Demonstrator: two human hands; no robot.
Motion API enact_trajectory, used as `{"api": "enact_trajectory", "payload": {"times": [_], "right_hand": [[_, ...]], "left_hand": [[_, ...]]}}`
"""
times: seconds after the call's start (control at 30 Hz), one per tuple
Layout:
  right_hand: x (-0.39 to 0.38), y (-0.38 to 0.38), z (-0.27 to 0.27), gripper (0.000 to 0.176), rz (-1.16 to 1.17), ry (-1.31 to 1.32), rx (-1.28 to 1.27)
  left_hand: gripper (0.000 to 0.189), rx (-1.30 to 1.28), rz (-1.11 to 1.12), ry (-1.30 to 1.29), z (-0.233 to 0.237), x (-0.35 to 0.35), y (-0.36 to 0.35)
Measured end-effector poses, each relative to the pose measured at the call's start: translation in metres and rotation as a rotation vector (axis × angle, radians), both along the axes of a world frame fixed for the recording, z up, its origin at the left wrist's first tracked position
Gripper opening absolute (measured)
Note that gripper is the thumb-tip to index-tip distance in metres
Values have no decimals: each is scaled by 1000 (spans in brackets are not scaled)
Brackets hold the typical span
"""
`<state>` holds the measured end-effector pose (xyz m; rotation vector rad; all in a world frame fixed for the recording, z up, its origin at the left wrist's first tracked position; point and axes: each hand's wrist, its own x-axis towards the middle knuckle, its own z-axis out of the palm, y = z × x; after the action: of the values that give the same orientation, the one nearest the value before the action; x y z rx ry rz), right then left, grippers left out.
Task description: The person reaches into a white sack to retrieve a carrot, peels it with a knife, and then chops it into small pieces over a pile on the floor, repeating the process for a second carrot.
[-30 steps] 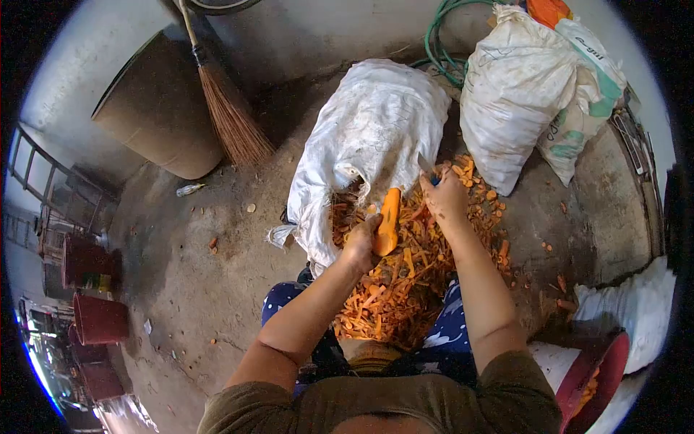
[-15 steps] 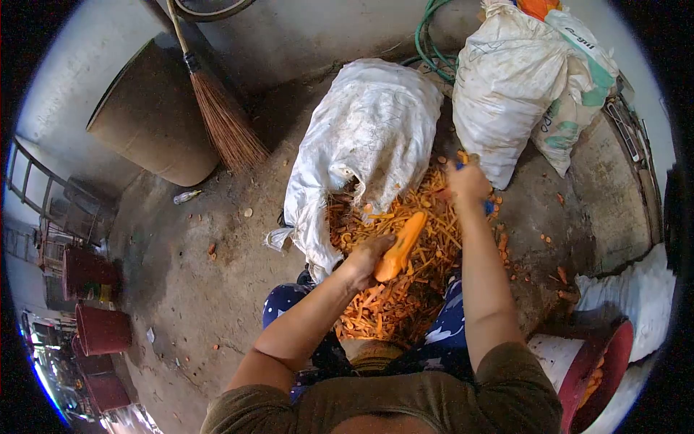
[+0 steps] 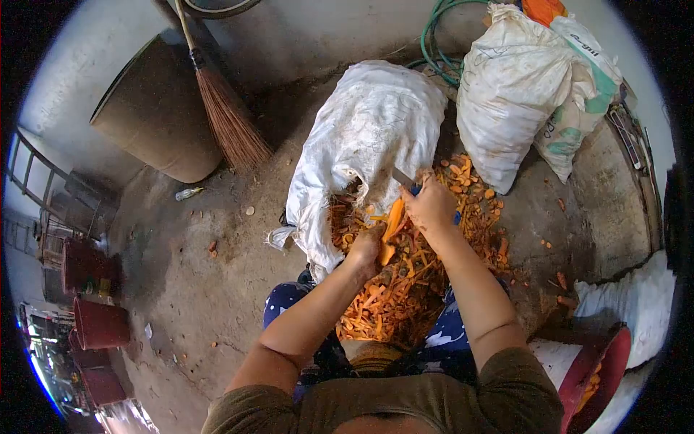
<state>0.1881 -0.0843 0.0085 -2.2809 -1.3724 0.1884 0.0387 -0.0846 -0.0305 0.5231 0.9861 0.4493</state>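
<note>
My left hand [image 3: 367, 249] is closed around the lower part of a peeled orange carrot [image 3: 394, 220], which points up and away from me. Gripped in my right hand [image 3: 432, 208] is a knife [image 3: 403, 178] with a blue handle; its blade sticks out up and to the left, past the carrot's far end. Both hands are close together over a heap of orange peelings [image 3: 383, 307] between my knees. A white woven sack [image 3: 390, 101] lies just beyond, with more peelings at its torn opening. My fingers partly cover the carrot and knife handle.
Two more filled sacks [image 3: 506, 94] stand at the back right near a green hose [image 3: 432, 43]. A broom [image 3: 230, 123] leans by a large bin [image 3: 155, 116]. To my right is a red bucket [image 3: 614, 376] with orange pieces; red buckets [image 3: 101, 323] line the left.
My right hand has swung back left and towards me from the far right, bringing the knife beside the carrot. The carrot has turned more upright in my left hand.
</note>
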Motion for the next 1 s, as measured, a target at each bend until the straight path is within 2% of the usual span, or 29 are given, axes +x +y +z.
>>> {"api": "enact_trajectory", "payload": {"times": [0.07, 0.23, 0.3, 0.37, 0.4, 0.47, 0.5, 0.57, 0.6, 0.7, 0.77, 0.8, 0.9, 0.97, 1.0], "right_hand": [[-2, -2, 5, 44, -5, 0, 7], [6, -1, 8, 46, 7, 52, -9], [30, 6, 9, 49, -258, 47, -125], [72, 11, -15, 54, -399, 9, -163], [73, 10, -8, 54, -398, 11, -161], [73, 6, 13, 50, -431, 181, -244], [67, 8, 9, 50, -427, 177, -244], [41, 8, -4, 46, -225, 205, 123], [26, 4, 1, 43, -152, 220, 131], [-1, -5, 6, 42, -37, 316, 113], [-5, -7, 5, 40, 46, 137, 91], [-6, -7, 5, 40, 66, -8, 185], [-8, -8, 9, 40, 41, -2, 114], [-8, -5, 5, 40, 24, -18, 53], [-7, -4, 2, 41, 8, -34, -7]], "left_hand": [[28, -89, 11, -80, -7, 4, -3], [26, -26, -63, -9, 10, 2, -12], [27, 35, -94, 1, 14, -2, -15], [28, 46, -155, -9, 16, -7, -16], [28, 48, -153, -7, 20, -9, -15], [28, -109, -107, 0, 29, -10, -11], [28, -108, -102, -3, 29, -9, -8], [27, -171, 66, 73, 24, -6, -2], [31, -179, 86, -30, -4, -9, 3], [35, -168, 123, 77, 18, -1, 3], [34, -115, 77, 123, 26, 1, -1], [34, -63, 29, 168, 29, 2, -3], [32, -159, 27, 53, 37, 7, -8], [32, -151, -3, 6, 7, 7, -4], [32, -141, -31, -41, 8, 7, -4]]}}
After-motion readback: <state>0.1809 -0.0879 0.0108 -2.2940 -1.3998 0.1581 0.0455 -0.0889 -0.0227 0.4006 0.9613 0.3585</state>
